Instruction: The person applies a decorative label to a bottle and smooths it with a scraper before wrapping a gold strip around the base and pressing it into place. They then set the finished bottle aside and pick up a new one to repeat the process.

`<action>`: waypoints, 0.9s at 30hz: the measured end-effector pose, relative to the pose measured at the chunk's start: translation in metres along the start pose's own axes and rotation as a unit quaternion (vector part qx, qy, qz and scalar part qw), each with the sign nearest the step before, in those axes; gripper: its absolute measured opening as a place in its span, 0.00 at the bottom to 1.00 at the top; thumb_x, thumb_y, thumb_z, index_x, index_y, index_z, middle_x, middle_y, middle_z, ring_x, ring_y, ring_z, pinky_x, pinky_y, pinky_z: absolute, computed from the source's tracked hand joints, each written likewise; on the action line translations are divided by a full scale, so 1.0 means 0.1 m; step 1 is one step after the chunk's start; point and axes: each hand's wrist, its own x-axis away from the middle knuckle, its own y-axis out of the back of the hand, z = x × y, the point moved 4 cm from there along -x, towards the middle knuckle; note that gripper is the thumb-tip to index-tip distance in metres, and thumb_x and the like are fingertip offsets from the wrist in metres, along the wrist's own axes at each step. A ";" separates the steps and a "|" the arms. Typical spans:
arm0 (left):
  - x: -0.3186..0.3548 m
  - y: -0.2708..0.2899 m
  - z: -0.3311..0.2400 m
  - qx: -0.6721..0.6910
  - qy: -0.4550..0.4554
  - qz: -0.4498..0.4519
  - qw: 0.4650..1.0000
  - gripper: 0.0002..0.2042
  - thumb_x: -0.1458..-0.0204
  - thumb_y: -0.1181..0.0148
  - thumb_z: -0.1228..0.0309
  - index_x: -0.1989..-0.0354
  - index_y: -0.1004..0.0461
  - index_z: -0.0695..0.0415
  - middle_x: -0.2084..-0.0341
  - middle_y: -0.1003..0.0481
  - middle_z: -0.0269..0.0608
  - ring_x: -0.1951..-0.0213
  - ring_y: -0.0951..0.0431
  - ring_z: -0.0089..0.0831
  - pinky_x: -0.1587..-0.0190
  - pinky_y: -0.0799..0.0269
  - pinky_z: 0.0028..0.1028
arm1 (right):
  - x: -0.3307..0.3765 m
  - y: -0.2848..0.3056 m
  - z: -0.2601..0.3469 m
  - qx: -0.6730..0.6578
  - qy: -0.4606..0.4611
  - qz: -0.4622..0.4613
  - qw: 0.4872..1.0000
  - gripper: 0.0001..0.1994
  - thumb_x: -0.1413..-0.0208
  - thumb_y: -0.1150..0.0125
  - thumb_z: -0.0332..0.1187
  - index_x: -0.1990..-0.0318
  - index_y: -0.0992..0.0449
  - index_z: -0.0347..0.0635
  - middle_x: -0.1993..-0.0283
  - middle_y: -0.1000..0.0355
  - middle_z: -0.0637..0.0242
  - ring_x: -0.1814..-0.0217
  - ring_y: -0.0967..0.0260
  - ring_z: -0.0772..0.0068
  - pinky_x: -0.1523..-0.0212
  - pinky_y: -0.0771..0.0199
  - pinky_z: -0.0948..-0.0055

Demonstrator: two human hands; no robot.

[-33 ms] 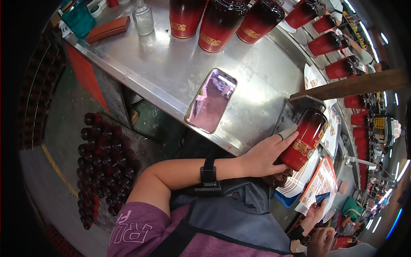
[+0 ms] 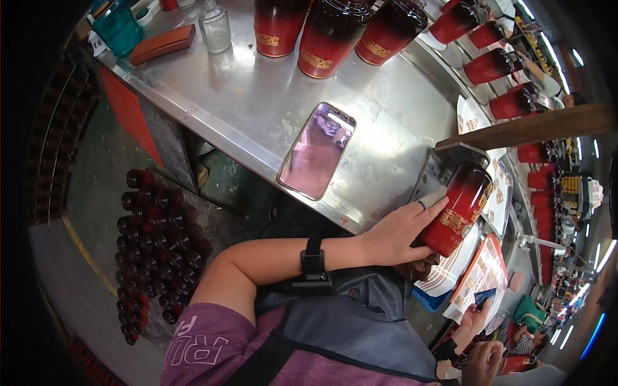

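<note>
My left hand (image 2: pixel 399 235) grips a glossy bottle (image 2: pixel 457 209), black at one end and red at the other, with gold decoration. The bottle lies tilted beside a metal bracket (image 2: pixel 460 154) at the table's right edge. One finger of this hand has a pale cover. Lower right, my right hand (image 2: pixel 474 316) pinches a small dark blue flat piece (image 2: pixel 485 298) over a printed sheet (image 2: pixel 473 283) with a red edge. Its exact kind I cannot tell.
A phone (image 2: pixel 317 151) lies on the metal table (image 2: pixel 225 109). Several red-black bottles (image 2: pixel 335 38) stand at the back, beside a clear glass bottle (image 2: pixel 215 29) and a brown block (image 2: pixel 163 45). Dark bottles (image 2: pixel 158 238) crowd the lower left. Another person's hand (image 2: pixel 483 363) shows lower right.
The picture on the phone's screen has shifted. Both hands and the bottle keep their places.
</note>
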 end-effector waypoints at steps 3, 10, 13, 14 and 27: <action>0.01 -0.01 -0.01 -0.004 -0.005 -0.009 1.000 0.47 0.53 0.34 0.63 0.28 0.55 0.67 0.39 0.39 0.64 0.41 0.35 0.56 0.36 0.39 0.41 | -0.03 0.03 -0.02 0.000 -0.003 0.002 1.000 0.11 0.43 0.31 0.34 0.55 0.23 0.46 0.61 0.22 0.73 0.67 0.28 0.82 0.75 0.35 0.84; 0.01 -0.04 0.02 0.013 0.023 0.019 0.999 0.47 0.51 0.34 0.60 0.26 0.56 0.62 0.35 0.43 0.63 0.38 0.37 0.57 0.36 0.38 0.41 | -0.07 0.06 -0.12 -0.002 -0.015 0.006 1.000 0.11 0.43 0.31 0.34 0.55 0.23 0.46 0.60 0.22 0.73 0.67 0.27 0.82 0.75 0.35 0.84; 0.00 -0.05 0.01 0.012 0.025 0.021 0.999 0.47 0.51 0.34 0.60 0.26 0.56 0.62 0.35 0.43 0.63 0.38 0.37 0.57 0.36 0.39 0.41 | -0.09 0.07 -0.16 -0.002 -0.020 0.008 1.000 0.11 0.43 0.31 0.34 0.55 0.23 0.46 0.60 0.22 0.73 0.66 0.27 0.82 0.75 0.35 0.84; 0.00 -0.05 0.01 0.010 0.022 0.019 1.000 0.47 0.51 0.34 0.60 0.26 0.56 0.62 0.35 0.43 0.63 0.38 0.37 0.57 0.36 0.39 0.41 | -0.09 0.08 -0.18 -0.002 -0.021 0.008 1.000 0.11 0.43 0.31 0.34 0.55 0.23 0.46 0.60 0.22 0.73 0.66 0.27 0.82 0.75 0.35 0.84; 0.00 -0.07 -0.01 0.000 0.035 0.030 0.999 0.47 0.50 0.35 0.60 0.26 0.57 0.62 0.35 0.43 0.63 0.39 0.36 0.57 0.36 0.38 0.41 | -0.18 0.00 -0.39 -0.008 -0.042 0.020 0.999 0.11 0.42 0.32 0.34 0.54 0.23 0.46 0.59 0.21 0.73 0.65 0.27 0.82 0.74 0.35 0.83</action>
